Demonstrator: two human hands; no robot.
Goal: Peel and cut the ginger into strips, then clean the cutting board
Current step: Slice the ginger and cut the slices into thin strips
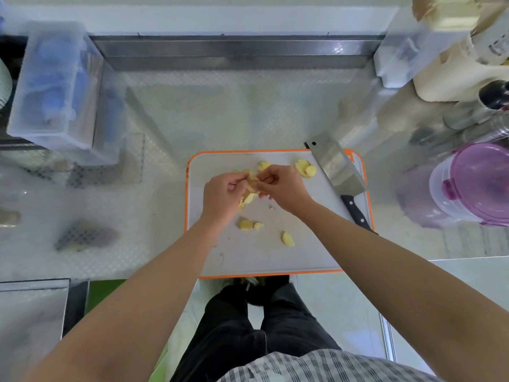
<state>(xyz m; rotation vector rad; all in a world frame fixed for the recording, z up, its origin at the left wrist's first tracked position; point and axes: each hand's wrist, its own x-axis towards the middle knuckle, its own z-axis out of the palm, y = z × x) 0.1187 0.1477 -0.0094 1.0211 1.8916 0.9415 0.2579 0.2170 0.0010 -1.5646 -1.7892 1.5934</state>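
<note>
Both hands (224,193) (283,186) pinch ginger (249,193) above the cutting board (311,244).

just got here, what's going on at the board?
A person's left hand and right hand pinch a ginger piece over the cutting board, apparently peeling it or pulling it apart. Several ginger chunks lie loose on the board. The cleaver rests along its right side, untouched. No strips yet.
</note>
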